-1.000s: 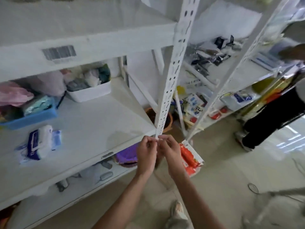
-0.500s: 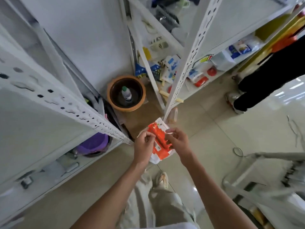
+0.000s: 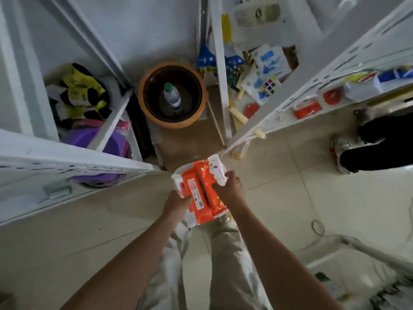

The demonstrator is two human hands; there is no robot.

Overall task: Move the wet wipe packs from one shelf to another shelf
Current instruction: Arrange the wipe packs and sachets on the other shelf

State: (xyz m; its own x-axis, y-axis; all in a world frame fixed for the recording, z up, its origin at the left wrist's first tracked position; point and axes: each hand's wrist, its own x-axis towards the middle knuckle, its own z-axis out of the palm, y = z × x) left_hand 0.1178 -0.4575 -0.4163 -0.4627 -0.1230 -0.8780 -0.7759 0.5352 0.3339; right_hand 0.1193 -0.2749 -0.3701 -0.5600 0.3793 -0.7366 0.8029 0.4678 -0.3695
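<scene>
Both hands grip the orange wet wipe packs (image 3: 199, 190) over the floor: left hand (image 3: 176, 202) on the near-left edge, right hand (image 3: 230, 189) on the right.

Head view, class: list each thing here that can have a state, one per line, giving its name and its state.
orange wet wipe packs: held above the floor, between both hands
left hand: closed on the packs' left edge
right hand: closed on the packs' right edge
brown tub: on the floor, open-topped
plastic bottle: standing upright inside the tub, capped
purple basin: on the lowest left shelf, partly hidden by the frame
</scene>
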